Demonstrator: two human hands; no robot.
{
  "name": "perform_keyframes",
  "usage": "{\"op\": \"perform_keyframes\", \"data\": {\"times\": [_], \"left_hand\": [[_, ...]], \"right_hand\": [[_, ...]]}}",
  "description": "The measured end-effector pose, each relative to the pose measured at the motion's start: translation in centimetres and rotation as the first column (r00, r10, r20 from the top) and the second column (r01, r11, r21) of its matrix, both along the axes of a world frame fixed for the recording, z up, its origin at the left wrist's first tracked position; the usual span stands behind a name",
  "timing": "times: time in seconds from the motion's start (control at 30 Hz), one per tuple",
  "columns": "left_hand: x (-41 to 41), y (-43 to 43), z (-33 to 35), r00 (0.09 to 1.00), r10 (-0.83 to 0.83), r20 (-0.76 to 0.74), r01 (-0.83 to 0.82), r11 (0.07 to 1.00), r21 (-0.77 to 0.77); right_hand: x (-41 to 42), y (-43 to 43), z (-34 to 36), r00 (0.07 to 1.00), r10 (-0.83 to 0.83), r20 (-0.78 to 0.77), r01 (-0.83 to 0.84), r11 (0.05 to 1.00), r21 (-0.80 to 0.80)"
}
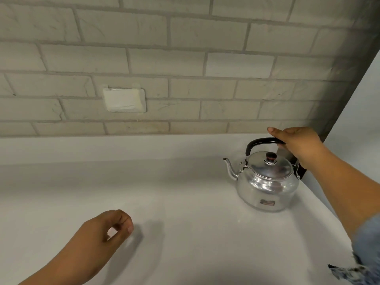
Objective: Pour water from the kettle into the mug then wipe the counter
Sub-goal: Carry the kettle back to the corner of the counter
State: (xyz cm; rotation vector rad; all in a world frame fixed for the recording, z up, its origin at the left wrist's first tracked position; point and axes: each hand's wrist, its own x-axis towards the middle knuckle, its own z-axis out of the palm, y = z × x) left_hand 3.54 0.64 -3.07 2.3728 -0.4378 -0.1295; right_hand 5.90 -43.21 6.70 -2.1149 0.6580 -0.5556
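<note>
Standing upright on the white counter, the polished metal kettle occupies the far right area of the surface, close to the back wall. Its lid is seated, with a dark knob at the centre. The spout points left. A small label is fixed low on the near side of the body. The black handle is raised above the lid.

The right hand grasps this handle at its right end, fingers wrapped round it and the thumb extended to the left along the top. The forearm runs in from the lower right, where a blue sleeve shows at the frame edge.

The left hand is held over the near left part of the counter, well apart from the kettle. Its fingers are loosely curled toward the thumb and hold nothing.

Behind the counter stands a pale brick wall. A white rectangular cover plate is mounted on it, left of centre. A dark vertical edge closes the wall on the right.
</note>
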Motion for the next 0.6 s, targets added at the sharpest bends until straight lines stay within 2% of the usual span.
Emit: {"op": "perform_keyframes", "data": {"times": [0.2,0.27,0.37,0.6], "left_hand": [[1.8,-1.0,-1.9,0.989,-0.084,0.118,0.054,0.97,0.239],[2.2,-1.6,-2.6,0.985,-0.099,0.14,0.056,0.958,0.282],[2.7,-2.2,-3.7,0.98,-0.1,0.174,0.043,0.952,0.304],[2.7,-2.2,-4.4,0.979,-0.097,0.181,0.008,0.898,0.439]], "right_hand": [[2.7,-1.8,-1.0,0.999,-0.023,-0.023,0.022,0.999,-0.04],[3.1,-2.3,-1.5,1.0,0.003,-0.027,-0.005,0.997,-0.075],[3.7,-3.3,-2.1,0.999,-0.015,0.043,0.015,1.0,-0.005],[4.2,-4.5,-3.1,0.996,-0.01,0.087,0.006,0.999,0.043]]}}
